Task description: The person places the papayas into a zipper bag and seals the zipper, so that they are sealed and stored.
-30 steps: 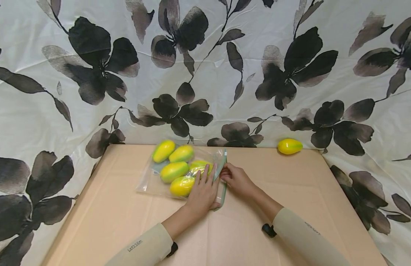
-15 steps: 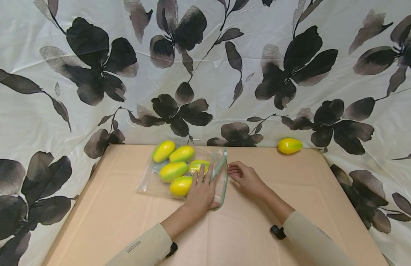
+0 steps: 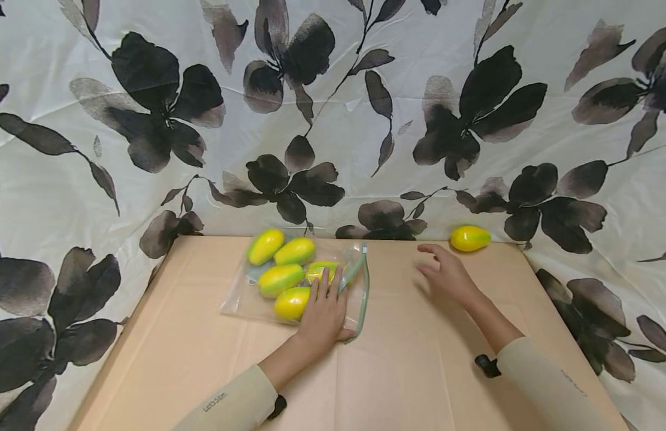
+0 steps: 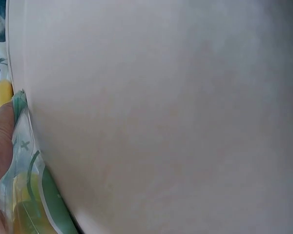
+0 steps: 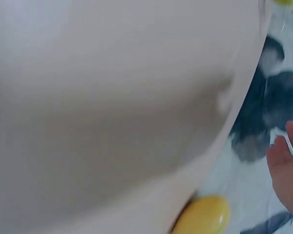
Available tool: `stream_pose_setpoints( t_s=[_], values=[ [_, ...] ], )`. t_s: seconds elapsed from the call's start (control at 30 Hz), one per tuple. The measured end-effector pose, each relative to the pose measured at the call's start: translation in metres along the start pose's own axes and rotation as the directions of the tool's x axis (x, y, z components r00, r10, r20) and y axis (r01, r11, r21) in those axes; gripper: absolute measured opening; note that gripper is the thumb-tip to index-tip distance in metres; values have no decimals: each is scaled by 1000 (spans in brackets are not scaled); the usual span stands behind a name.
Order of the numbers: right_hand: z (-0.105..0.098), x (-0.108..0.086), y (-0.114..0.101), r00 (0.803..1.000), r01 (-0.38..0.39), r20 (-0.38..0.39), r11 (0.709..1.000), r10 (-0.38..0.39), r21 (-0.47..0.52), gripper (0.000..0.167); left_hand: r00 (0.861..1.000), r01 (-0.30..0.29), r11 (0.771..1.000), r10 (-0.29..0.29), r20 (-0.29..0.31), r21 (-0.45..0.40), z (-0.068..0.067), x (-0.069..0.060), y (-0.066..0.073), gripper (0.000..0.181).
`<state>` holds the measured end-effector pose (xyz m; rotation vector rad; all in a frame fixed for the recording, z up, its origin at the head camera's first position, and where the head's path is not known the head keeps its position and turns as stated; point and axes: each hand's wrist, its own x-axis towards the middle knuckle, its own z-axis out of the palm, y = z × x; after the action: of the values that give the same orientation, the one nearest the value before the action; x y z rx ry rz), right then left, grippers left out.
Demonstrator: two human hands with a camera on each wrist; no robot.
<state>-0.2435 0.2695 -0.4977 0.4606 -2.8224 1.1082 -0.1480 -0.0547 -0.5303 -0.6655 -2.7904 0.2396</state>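
Note:
A clear zip bag [image 3: 241,302] with a green edge lies left of the middle of the board, several glossy yellow-green mangoes [image 3: 281,279] inside it. My left hand [image 3: 321,317] rests on the bag near its green edge, fingers extended over one mango; in the left wrist view its thumb [image 4: 1,146] touches the bag. A single yellow mango [image 3: 470,238] lies at the board's back right edge. Just to the left of that mango, my right hand [image 3: 446,272] hovers with loosely bent fingers and nothing in them. The right wrist view shows this mango [image 5: 203,215] below the hand [image 5: 288,170].
The work surface is a beige board [image 3: 397,383] with faint creases. Behind it hangs a white cloth [image 3: 387,179] with dark flowers, which meets the board's back edge.
My right hand has left the bag's green edge and moved right towards the single mango, its fingers opening out. My left hand stays on the bag almost unmoved.

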Motion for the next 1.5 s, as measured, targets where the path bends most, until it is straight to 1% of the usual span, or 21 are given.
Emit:
stream_pose_setpoints(
  t_s=[0.13, 0.23, 0.33, 0.47, 0.6, 0.83, 0.93, 1.1, 1.2, 1.3, 1.43, 1.5],
  values=[
    [-24, 8, 17, 999, 9, -43, 993, -14, -117, 56, 1000, -1, 1000, 1, 6, 13, 1, 0, 0, 123],
    [-41, 15, 29, 998, -10, -56, 984, 0, -177, 60, 1000, -4, 1000, 4, -1, 16, 1, 0, -1, 122],
    [-55, 21, 41, 997, -47, -62, 976, 35, -211, 66, 1000, -5, 1000, 5, 2, 11, 2, 0, -1, 121],
    [-70, 27, 55, 996, -89, -46, 967, 80, -240, 74, 1000, -6, 1000, 6, 12, 9, 2, 0, -2, 122],
    [-81, 34, 62, 995, -101, -17, 961, 100, -256, 79, 1000, -10, 1000, 10, 10, 1, 2, 1, -4, 122],
    [-87, 44, 71, 994, -74, 60, 957, 94, -279, 78, 1000, -9, 1000, 9, 19, -1, 3, 0, -6, 120],
    [-88, 45, 76, 993, -64, 78, 957, 89, -283, 77, 1000, -10, 1000, 10, 19, -3, 3, 1, -5, 119],
    [-87, 45, 85, 989, -60, 114, 961, 94, -270, 75, 999, -8, 1000, 9, 37, -13, 3, 1, -4, 118],
    [-87, 43, 88, 988, -73, 112, 957, 108, -282, 75, 999, -8, 1000, 9, 42, -8, 4, 2, -3, 119],
    [-86, 42, 88, 985, -114, 87, 937, 150, -331, 76, 999, -8, 1000, 9, 42, -3, 4, 2, -3, 120],
    [-87, 38, 87, 969, -200, 50, 888, 242, -414, 72, 999, -5, 1000, 5, 43, 4, 4, 1, -3, 119],
    [-88, 37, 87, 964, -221, 39, 876, 263, -428, 67, 999, -2, 1000, 2, 43, 8, 4, 1, -4, 118]
  ],
)
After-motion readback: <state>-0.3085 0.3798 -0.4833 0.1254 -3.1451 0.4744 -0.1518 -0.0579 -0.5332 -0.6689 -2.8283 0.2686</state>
